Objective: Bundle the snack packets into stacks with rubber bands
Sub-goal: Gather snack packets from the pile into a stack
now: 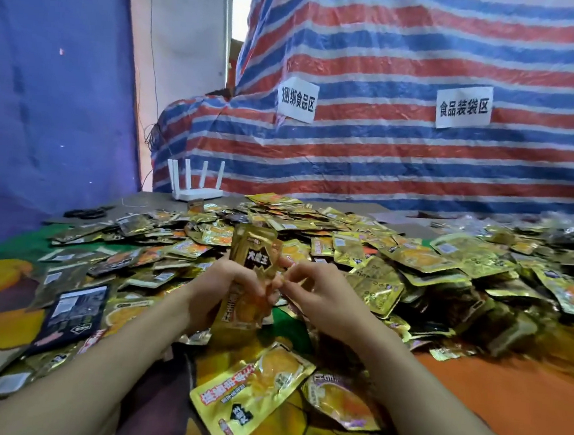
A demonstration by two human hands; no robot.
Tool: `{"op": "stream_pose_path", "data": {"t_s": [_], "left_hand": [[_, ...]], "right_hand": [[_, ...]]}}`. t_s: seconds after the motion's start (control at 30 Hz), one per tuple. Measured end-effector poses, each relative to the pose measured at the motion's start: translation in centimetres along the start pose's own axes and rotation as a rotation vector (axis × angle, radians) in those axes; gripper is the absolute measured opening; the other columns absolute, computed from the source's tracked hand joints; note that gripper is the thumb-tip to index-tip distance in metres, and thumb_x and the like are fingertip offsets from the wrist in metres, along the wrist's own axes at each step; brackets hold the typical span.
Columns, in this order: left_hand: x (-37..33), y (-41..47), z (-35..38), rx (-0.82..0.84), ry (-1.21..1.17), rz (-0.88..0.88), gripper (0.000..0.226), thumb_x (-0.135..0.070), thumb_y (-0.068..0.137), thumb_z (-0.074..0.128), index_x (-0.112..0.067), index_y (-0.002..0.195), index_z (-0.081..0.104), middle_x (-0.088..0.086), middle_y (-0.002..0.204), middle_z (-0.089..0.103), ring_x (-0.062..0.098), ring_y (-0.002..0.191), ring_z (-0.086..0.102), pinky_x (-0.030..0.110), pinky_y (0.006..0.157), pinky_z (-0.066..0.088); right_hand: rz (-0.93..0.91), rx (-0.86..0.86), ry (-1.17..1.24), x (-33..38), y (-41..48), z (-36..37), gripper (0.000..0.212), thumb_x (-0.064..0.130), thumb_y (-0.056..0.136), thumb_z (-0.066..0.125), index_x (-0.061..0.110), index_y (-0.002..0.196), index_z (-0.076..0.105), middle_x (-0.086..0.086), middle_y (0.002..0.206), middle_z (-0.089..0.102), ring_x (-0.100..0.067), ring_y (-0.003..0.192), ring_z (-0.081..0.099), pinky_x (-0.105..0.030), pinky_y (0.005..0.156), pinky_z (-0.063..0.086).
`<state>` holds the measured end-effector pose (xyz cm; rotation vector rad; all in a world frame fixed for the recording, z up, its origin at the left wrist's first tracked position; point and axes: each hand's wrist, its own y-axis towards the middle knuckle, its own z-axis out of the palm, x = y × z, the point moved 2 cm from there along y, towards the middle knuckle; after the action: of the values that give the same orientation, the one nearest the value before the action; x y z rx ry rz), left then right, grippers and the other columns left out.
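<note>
My left hand (227, 283) grips an upright stack of gold snack packets (254, 249) above the table's near middle. My right hand (314, 290) sits just right of the stack, its fingers curled and pinching something small at the stack's edge; a rubber band there is too blurred to make out. A large heap of loose gold packets (378, 259) spreads behind and to both sides of my hands. Two single packets (251, 393) lie flat between my forearms.
A white router with several antennas (195, 182) stands at the table's far left. Dark packets (72, 313) lie at the near left. A striped tarp with paper signs (463, 107) hangs behind. Orange cloth (504, 399) covers the near right.
</note>
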<state>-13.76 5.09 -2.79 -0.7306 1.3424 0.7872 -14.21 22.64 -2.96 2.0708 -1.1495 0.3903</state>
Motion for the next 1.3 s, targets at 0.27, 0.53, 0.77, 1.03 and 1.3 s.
{"op": "stream_pose_path", "data": {"t_s": [0.27, 0.53, 0.77, 1.03, 1.3], "left_hand": [[-0.5, 0.1, -1.8, 0.330, -0.331, 0.054, 0.055, 0.001, 0.070, 0.055, -0.008, 0.123, 0.049, 0.008, 0.091, 0.052, 0.023, 0.082, 0.054, 0.038, 0.081, 0.046], [-0.5, 0.0, -1.5, 0.159, -0.516, 0.115, 0.050, 0.006, 0.058, 0.061, -0.006, 0.107, 0.059, 0.004, 0.080, 0.048, 0.018, 0.071, 0.051, 0.034, 0.072, 0.046], [-0.5, -0.3, -0.1, 0.191, -0.377, -0.037, 0.031, -0.002, 0.057, 0.062, -0.009, 0.086, 0.054, 0.006, 0.076, 0.048, 0.020, 0.070, 0.052, 0.033, 0.073, 0.049], [0.1, 0.6, 0.0, -0.351, -0.195, -0.010, 0.023, -0.002, 0.082, 0.054, -0.005, 0.103, 0.063, 0.010, 0.074, 0.067, 0.023, 0.065, 0.065, 0.031, 0.058, 0.056], [-1.0, 0.9, -0.5, -0.731, -0.449, 0.384, 0.016, -0.011, 0.097, 0.057, 0.000, 0.098, 0.068, 0.017, 0.096, 0.073, 0.031, 0.082, 0.069, 0.053, 0.091, 0.054]], "right_hand": [[0.097, 0.031, 0.389, 0.3, -0.3, -0.6, 0.015, 0.016, 0.101, 0.055, 0.015, 0.088, 0.062, 0.004, 0.077, 0.058, 0.000, 0.059, 0.048, -0.016, 0.056, 0.038], [0.089, 0.152, 1.154, 1.9, -0.5, -1.6, 0.009, 0.017, 0.072, 0.048, 0.008, 0.069, 0.048, -0.012, 0.088, 0.064, -0.026, 0.091, 0.060, -0.042, 0.096, 0.042], [0.085, 0.117, 1.555, 1.7, -0.3, -1.9, 0.035, 0.002, 0.081, 0.051, -0.003, 0.112, 0.067, -0.002, 0.065, 0.051, -0.016, 0.054, 0.050, -0.037, 0.075, 0.059], [0.197, -0.123, 1.120, 0.6, 0.0, -0.1, 0.050, -0.004, 0.089, 0.066, 0.022, 0.132, 0.059, -0.018, 0.120, 0.069, -0.033, 0.091, 0.075, -0.042, 0.063, 0.062], [0.189, -0.004, 0.982, 1.8, -0.5, 2.8, 0.075, 0.015, 0.062, 0.094, 0.036, 0.128, 0.064, -0.005, 0.136, 0.055, -0.022, 0.106, 0.072, -0.047, 0.076, 0.062]]}}
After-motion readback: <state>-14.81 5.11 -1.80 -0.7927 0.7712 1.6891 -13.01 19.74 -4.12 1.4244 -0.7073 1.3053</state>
